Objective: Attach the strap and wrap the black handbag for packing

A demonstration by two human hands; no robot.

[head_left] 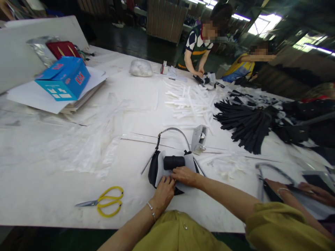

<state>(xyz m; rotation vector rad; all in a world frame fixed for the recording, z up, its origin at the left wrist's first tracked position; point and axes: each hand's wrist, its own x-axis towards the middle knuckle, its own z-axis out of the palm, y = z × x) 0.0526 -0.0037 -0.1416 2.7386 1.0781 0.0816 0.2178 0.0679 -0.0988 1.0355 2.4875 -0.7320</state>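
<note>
A small black handbag (153,170) lies on the white table in front of me, partly covered by a pale grey sheet (160,169). Its handle (174,129), wrapped in pale material, arches away from me. Across the middle sits a black rolled piece (173,162). My left hand (165,191) has its fingers closed on the bag's near edge. Close against it, my right hand (185,175) pinches the bag just below the black roll. The fingertips meet, and any small part between them is hidden. Yellow-handled scissors (106,202) lie to the left.
A tape dispenser (199,138) stands beyond the bag. White strips (187,101) and black strips (243,123) are piled farther off. A blue box (65,79) rests on boards at left. A co-worker (196,48) works across the table; another person's hands (318,191) handle a bag at right.
</note>
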